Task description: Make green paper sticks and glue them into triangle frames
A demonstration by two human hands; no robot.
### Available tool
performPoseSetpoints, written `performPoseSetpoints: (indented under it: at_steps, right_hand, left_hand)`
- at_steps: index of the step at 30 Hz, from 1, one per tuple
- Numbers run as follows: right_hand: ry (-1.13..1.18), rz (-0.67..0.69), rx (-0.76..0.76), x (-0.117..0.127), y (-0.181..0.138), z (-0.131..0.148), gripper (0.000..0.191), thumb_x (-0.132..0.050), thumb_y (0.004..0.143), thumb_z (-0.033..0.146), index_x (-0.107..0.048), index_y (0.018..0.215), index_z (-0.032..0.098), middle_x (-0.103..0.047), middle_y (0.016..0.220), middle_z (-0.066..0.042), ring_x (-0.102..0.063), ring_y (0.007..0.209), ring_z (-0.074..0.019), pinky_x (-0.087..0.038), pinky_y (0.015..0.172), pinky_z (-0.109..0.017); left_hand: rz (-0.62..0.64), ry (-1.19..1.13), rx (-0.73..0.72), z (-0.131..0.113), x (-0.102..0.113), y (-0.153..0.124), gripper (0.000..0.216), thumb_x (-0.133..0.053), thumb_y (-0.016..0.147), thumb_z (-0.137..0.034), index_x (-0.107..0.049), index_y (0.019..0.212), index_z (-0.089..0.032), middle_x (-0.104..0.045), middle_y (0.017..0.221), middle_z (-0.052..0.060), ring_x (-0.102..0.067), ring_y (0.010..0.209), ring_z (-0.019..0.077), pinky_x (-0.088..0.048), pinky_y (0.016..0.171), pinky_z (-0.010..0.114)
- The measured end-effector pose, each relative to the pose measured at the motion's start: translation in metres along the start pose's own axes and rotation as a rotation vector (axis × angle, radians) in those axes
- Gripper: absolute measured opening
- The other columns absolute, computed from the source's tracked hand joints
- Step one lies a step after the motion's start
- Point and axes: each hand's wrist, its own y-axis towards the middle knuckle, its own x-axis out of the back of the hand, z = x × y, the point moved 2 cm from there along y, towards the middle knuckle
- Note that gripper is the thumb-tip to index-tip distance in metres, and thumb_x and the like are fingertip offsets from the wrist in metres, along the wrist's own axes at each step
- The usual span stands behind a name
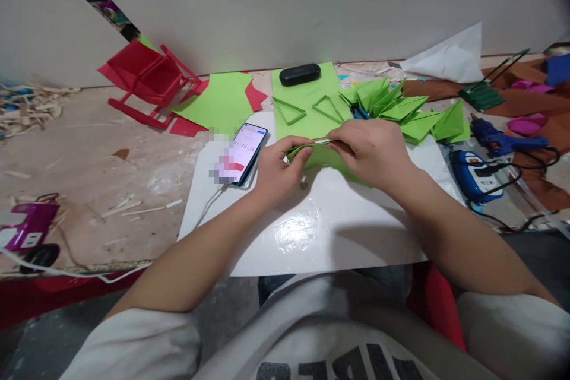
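Both my hands pinch a piece of green paper [323, 157] above the white board [303, 231]. My left hand [285, 166] has thumb and fingers closed on its left end. My right hand [371, 145] grips the upper right part, fingers curled over the edge. A thin pale strip shows along the top edge between the hands; what it is I cannot tell. Just beyond lie two green paper triangle frames [289, 111] on a green sheet [282, 80]. Folded green paper pieces [387, 101] are heaped beyond my right hand.
A phone [247, 151] showing a timer lies left of my hands, cable attached. A black case [300, 74] rests on the green sheet. At the left stands a red model chair [149, 83]. A blue glue gun [503, 136] and a blue power socket [476, 175] with black cords are at the right.
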Motion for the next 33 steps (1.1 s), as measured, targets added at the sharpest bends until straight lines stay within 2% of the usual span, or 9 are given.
performPoseSetpoints:
  at_steps: [7, 13, 23, 33]
  right_hand:
    - [0.023, -0.037, 0.025, -0.001, -0.001, 0.000, 0.028, -0.061, 0.111, 0.033, -0.086, 0.103, 0.022, -0.085, 0.095, -0.007, -0.070, 0.082, -0.0230, -0.037, 0.070, -0.037]
    - [0.081, -0.081, 0.016, -0.001, -0.002, 0.001, 0.026, -0.063, 0.109, 0.028, -0.087, 0.101, 0.023, -0.084, 0.096, -0.007, -0.071, 0.083, -0.0224, -0.040, 0.071, -0.036]
    - [0.098, -0.169, -0.047, 0.001, 0.000, -0.003, 0.027, -0.061, 0.106, 0.025, -0.088, 0.099, 0.024, -0.084, 0.095, -0.007, -0.071, 0.083, -0.0231, -0.042, 0.072, -0.037]
    - [0.108, -0.174, -0.080, -0.003, 0.001, -0.009, 0.027, -0.062, 0.104, 0.025, -0.088, 0.100, 0.024, -0.083, 0.095, -0.008, -0.071, 0.085, -0.0237, -0.043, 0.073, -0.037]
  left_hand:
    - [-0.031, 0.012, -0.010, -0.002, 0.002, 0.001, 0.014, -0.081, 0.099, -0.036, -0.090, 0.101, -0.025, -0.089, 0.095, 0.003, -0.080, 0.084, 0.0196, -0.062, 0.075, 0.030]
    - [-0.052, 0.025, -0.033, -0.004, 0.001, 0.000, 0.018, -0.083, 0.100, -0.041, -0.089, 0.100, -0.025, -0.088, 0.092, 0.004, -0.079, 0.082, 0.0198, -0.062, 0.075, 0.031]
    - [-0.143, -0.084, -0.048, 0.003, 0.005, 0.003, 0.018, -0.085, 0.101, -0.043, -0.087, 0.100, -0.025, -0.088, 0.093, 0.003, -0.080, 0.080, 0.0175, -0.062, 0.073, 0.029]
    - [-0.183, -0.108, -0.025, 0.009, 0.008, 0.006, 0.029, -0.086, 0.100, -0.054, -0.087, 0.095, -0.025, -0.088, 0.088, 0.003, -0.083, 0.079, 0.0183, -0.064, 0.073, 0.031]
